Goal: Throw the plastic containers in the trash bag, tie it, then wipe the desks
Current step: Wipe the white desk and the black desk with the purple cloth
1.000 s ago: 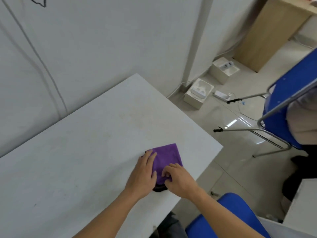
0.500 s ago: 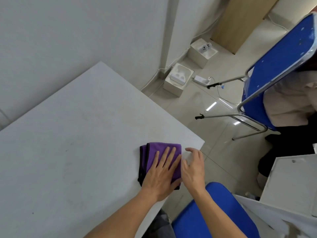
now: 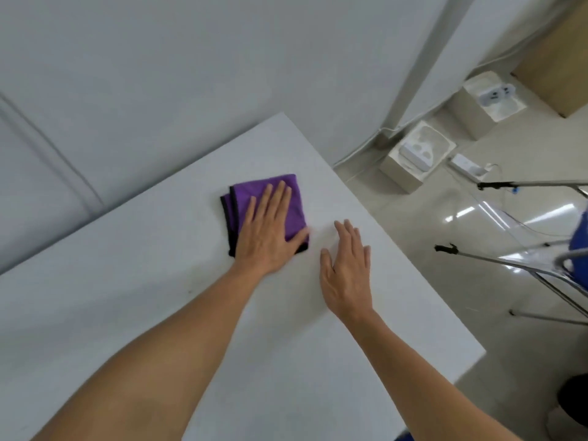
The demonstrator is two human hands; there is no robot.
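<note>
A folded purple cloth (image 3: 246, 198) with a black edge lies on the white desk (image 3: 127, 281), near its far right corner. My left hand (image 3: 269, 232) presses flat on the cloth with straight fingers. My right hand (image 3: 348, 272) rests flat on the bare desk just right of the cloth, fingers straight, not touching it. No plastic containers or trash bag are in view.
A white wall runs behind the desk. On the floor to the right stand two white boxes (image 3: 416, 154) (image 3: 491, 101) and a power strip (image 3: 466, 165). A blue chair with metal legs (image 3: 541, 268) is at the right edge. A wooden cabinet (image 3: 560, 62) stands at the far right.
My left hand has slid the cloth from the desk's near edge toward the far corner. My right hand left the cloth and now lies flat on the desk.
</note>
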